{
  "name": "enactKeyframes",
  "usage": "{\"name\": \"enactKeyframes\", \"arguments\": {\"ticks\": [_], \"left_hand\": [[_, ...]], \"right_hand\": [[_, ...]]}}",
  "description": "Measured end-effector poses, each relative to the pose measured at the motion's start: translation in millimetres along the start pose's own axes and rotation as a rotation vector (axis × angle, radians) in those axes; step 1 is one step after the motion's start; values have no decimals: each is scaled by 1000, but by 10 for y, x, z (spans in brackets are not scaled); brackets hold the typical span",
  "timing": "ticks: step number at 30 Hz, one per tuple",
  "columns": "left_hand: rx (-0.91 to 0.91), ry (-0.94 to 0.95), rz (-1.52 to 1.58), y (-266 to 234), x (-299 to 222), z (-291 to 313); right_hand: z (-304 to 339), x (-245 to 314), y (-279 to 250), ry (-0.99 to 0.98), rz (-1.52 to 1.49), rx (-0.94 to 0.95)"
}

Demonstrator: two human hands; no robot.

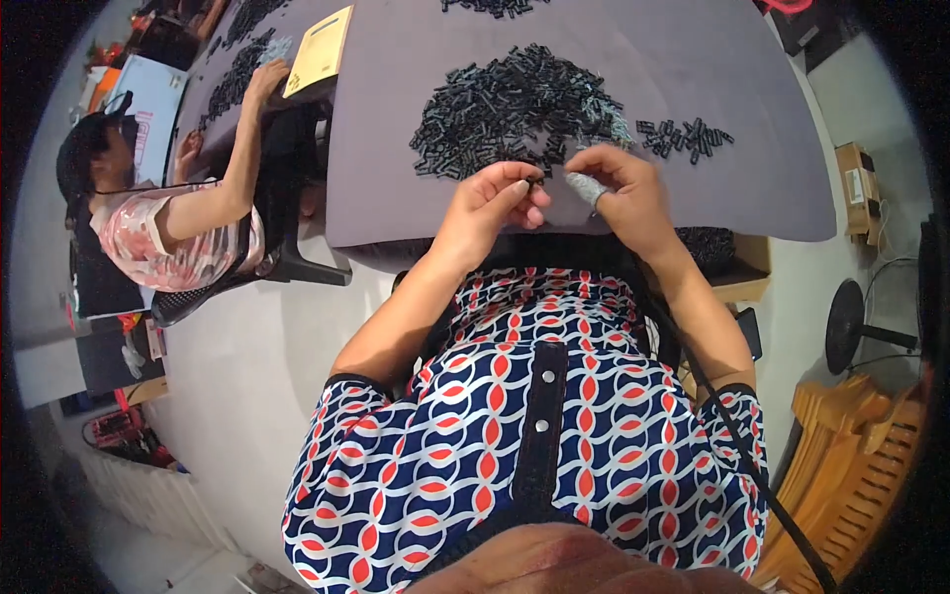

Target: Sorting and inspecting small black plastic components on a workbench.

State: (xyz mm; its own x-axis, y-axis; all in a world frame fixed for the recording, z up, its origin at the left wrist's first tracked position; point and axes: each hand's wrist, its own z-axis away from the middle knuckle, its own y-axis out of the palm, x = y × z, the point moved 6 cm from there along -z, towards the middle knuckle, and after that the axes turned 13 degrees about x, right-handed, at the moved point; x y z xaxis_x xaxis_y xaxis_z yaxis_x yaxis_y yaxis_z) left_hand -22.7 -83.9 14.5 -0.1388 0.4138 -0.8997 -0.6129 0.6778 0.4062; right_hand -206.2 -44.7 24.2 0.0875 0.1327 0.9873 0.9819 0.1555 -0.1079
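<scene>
1. Left hand [492,203] has its grip pinched on a small black part [535,182], held right at the near edge of the grey surface [396,148].
2. Right hand [621,186], taped fingertip [584,188] and all, has its grip pressed together just beside that part, probably steadying it.
3. Big pile of black parts [515,104] sits just behind, within easy reach.
4. Smaller cluster [685,137] lies off to the right, looks sorted apart.
</scene>
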Motion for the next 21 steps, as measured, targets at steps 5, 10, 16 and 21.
{"name": "enactKeyframes", "arguments": {"ticks": [5,10,16,21], "left_hand": [[-6,-12,-19,-3,75,29],[3,33,-116,52,77,63],[13,14,-156,58,85,102],[37,-41,-101,86,168,160]], "right_hand": [[-2,78,123,-2,35,75],[-56,85,195,11,-10,170],[-49,30,232,22,-6,210],[-10,-33,243,48,-44,262]]}}
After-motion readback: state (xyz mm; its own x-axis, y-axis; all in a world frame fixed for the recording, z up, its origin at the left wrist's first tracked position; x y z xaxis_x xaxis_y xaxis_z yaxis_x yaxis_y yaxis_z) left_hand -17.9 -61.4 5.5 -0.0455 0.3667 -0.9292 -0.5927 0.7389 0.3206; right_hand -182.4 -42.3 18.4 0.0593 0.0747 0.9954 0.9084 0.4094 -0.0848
